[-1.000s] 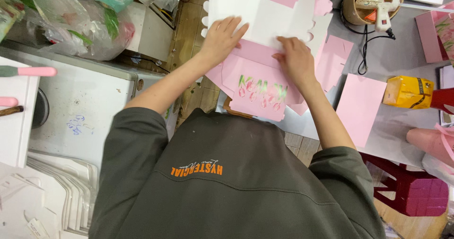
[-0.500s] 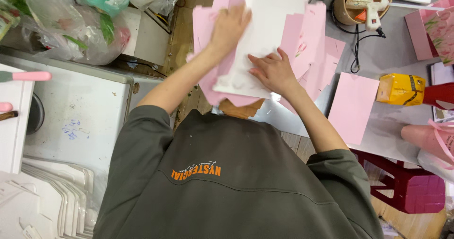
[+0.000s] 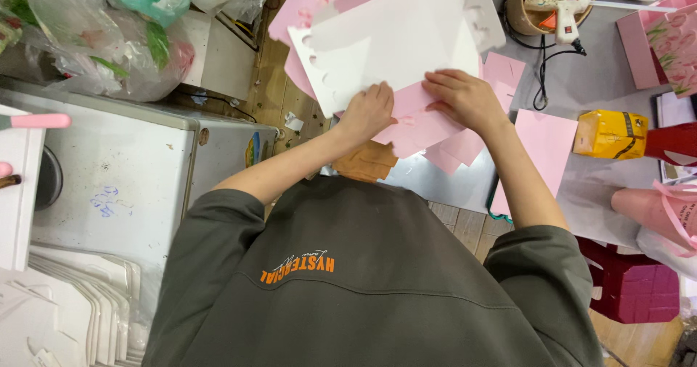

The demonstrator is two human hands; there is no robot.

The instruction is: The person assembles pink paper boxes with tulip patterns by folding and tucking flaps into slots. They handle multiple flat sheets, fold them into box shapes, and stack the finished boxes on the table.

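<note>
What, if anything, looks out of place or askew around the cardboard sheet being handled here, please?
Nothing looks damaged or spilled. The white and pink cardboard sheet lies skewed under the left hand and right hand, with loose pink sheets overhanging the table edge.

The pink-and-white cardboard box blank [image 3: 396, 44] is cut off by the top edge. The left hand [image 3: 368, 111] and right hand [image 3: 465, 98] cover part of its lower flaps. The pink gift box [image 3: 664, 44] runs past the right edge.
</note>
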